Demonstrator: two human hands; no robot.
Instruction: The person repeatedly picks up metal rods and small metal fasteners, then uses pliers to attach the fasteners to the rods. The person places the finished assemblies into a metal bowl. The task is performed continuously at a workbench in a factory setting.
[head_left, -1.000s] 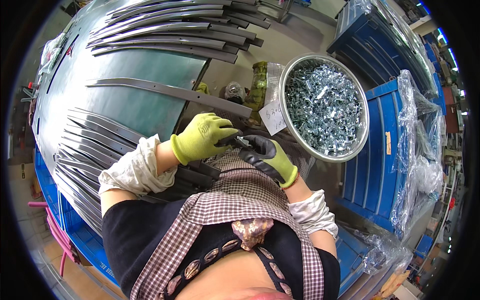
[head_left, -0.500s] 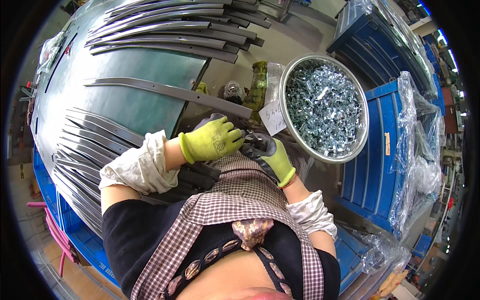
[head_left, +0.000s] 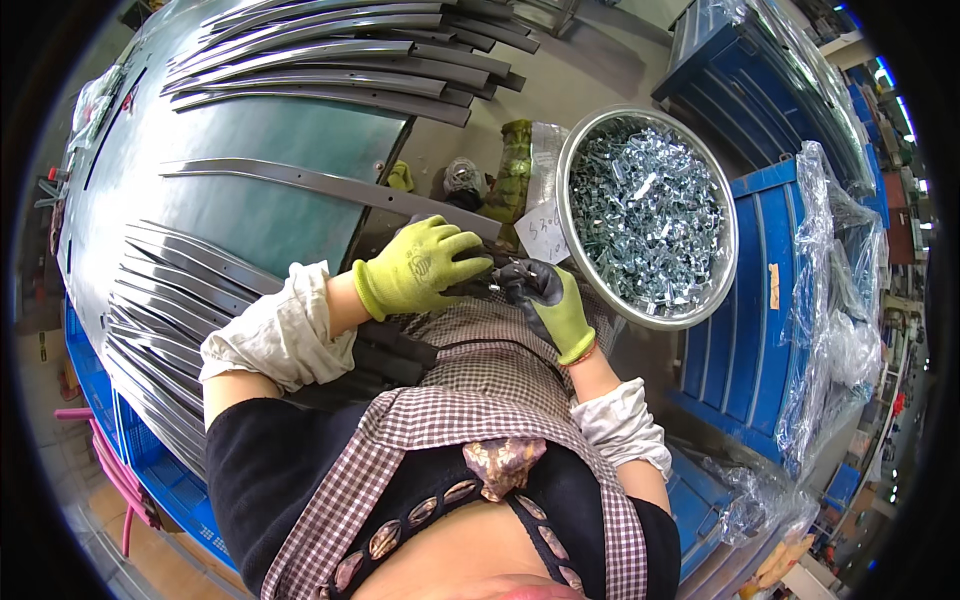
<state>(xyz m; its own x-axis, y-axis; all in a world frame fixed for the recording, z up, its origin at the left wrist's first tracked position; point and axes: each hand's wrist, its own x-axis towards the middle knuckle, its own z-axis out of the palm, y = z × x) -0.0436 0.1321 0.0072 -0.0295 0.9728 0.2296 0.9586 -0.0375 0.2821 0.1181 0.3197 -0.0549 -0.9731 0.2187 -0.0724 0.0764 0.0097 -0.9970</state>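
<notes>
1. Small metal piece [head_left: 495, 287], shiny and partly covered, is sitting in front of the wearer's checked apron [head_left: 490, 365], between the fingertips of two gloved hands; it is too small for its long axis to be told.
2. On its right, the right hand [head_left: 553, 305] is pinching, thumb and fingers nearly together, and is apparently gripping the piece.
3. On its left, the left hand [head_left: 420, 262] is curling its fingers inward toward the piece; whether they are gripping anything cannot be told, as their undersides are hidden.
4. Just beyond the hands, a long dark strip [head_left: 330, 183] is lying with its long axis running left to right, slanting slightly toward the wearer at its right end. That end is jutting past the edge of the green counter [head_left: 290, 130], just beyond the gap between the hands. The left hand is lying nearer to the strip's length; whether they are touching is unclear.
5. Beyond the right hand, to the right, a round metal bowl [head_left: 668, 319] is holding a heap of small shiny parts [head_left: 650, 210]; the right hand is the nearer one to it.
6. Farthest off, more dark strips [head_left: 330, 60] are lying stacked across the counter's far end.
</notes>
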